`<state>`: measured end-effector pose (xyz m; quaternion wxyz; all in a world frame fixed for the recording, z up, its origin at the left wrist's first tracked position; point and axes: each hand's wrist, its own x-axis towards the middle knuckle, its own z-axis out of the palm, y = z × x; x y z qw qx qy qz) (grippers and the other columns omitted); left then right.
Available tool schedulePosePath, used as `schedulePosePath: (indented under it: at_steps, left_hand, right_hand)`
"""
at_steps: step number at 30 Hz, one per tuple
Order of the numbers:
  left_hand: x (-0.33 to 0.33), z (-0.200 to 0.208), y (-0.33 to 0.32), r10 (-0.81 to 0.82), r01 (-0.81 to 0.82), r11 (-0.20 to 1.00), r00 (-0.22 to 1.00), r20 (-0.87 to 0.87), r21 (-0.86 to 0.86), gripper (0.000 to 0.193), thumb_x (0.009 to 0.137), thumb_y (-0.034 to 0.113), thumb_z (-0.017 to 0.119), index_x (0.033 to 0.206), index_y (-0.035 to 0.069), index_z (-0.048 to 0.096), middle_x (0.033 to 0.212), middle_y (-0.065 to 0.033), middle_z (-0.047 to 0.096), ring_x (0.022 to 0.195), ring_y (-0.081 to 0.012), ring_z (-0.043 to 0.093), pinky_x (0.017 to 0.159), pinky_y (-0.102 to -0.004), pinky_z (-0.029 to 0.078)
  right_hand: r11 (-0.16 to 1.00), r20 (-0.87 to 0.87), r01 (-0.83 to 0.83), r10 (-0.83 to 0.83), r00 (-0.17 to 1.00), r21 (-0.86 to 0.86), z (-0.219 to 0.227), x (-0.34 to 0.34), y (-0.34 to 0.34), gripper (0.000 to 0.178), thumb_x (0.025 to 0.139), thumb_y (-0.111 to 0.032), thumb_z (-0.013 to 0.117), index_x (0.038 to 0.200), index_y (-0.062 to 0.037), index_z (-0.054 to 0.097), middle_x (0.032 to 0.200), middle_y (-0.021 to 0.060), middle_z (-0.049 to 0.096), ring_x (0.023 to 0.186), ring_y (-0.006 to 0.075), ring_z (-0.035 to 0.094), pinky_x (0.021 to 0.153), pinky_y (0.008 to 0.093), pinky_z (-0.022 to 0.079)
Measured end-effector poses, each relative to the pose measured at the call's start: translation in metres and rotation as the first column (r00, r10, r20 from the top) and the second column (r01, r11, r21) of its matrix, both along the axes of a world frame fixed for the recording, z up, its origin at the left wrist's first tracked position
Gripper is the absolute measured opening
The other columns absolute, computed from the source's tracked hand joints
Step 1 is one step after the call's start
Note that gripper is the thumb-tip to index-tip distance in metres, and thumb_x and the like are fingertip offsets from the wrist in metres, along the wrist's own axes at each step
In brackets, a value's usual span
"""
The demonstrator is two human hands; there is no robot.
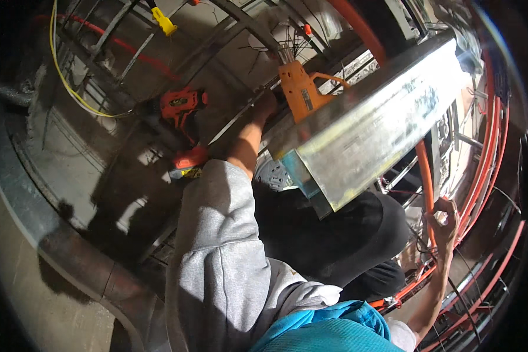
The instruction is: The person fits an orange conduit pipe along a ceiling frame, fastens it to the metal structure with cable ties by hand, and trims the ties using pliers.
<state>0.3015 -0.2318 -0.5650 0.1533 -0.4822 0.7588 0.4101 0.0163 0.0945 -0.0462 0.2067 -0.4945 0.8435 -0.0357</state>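
My left hand (pixel 266 104) reaches forward in shadow, beside an orange power tool (pixel 301 88) with a loop-shaped handle. Its fingers are mostly hidden, so I cannot tell what they hold. At the right, my right hand (pixel 444 218) is closed around an orange flexible tube (pixel 425 176) that runs down past a metal piece. That long, shiny sheet-metal piece (pixel 375 129) lies slanted above my knee, between my two hands. Its near end shows a bluish patch. The orange tool is partly covered by the metal's edge.
Left of my forearm stands a red cordless drill (pixel 180 104). Metal bars (pixel 240 17) form a lattice at the far side, with a yellow-handled tool (pixel 164 22) on it. Red and orange tubes (pixel 493 146) curve along the right. A large grey pipe (pixel 70 252) bends along the left.
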Motion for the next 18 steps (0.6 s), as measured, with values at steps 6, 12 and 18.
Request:
schedulePosePath:
  at_steps: [6,12,18]
  left_hand:
    - [-0.023,-0.030,-0.026,0.009,-0.009,1.000,1.000,-0.003,0.000,0.033,0.099,0.025,0.053,0.113,-0.001,0.068,0.114,-0.0251,0.068,0.103,-0.0401,0.066,0.088,-0.0481,0.052]
    - [-0.033,-0.043,-0.027,0.001,-0.001,1.000,1.000,0.017,0.009,0.032,0.098,0.025,0.054,0.112,-0.001,0.068,0.113,-0.0248,0.068,0.102,-0.0400,0.066,0.087,-0.0484,0.052]
    - [-0.037,-0.044,-0.025,-0.007,0.007,1.000,1.000,0.020,0.012,0.032,0.098,0.025,0.054,0.111,-0.001,0.068,0.113,-0.0245,0.068,0.102,-0.0399,0.066,0.086,-0.0488,0.052]
  right_hand:
    - [0.993,0.001,0.097,-0.097,0.995,0.070,0.003,0.005,-0.003,0.045,0.074,-0.008,0.084,0.115,-0.0020,0.067,0.095,0.0060,0.067,0.090,0.0186,0.067,0.086,0.0352,0.051]
    - [0.990,-0.003,0.106,-0.106,0.994,0.095,0.010,0.009,-0.009,0.049,0.076,-0.011,0.085,0.119,0.0003,0.065,0.095,0.0062,0.065,0.090,0.0193,0.066,0.089,0.0371,0.051]
    - [0.985,0.012,0.160,-0.161,0.987,0.067,0.011,0.010,-0.009,0.046,0.077,-0.017,0.086,0.115,-0.0004,0.066,0.095,0.0073,0.065,0.091,0.0202,0.065,0.095,0.0394,0.050]
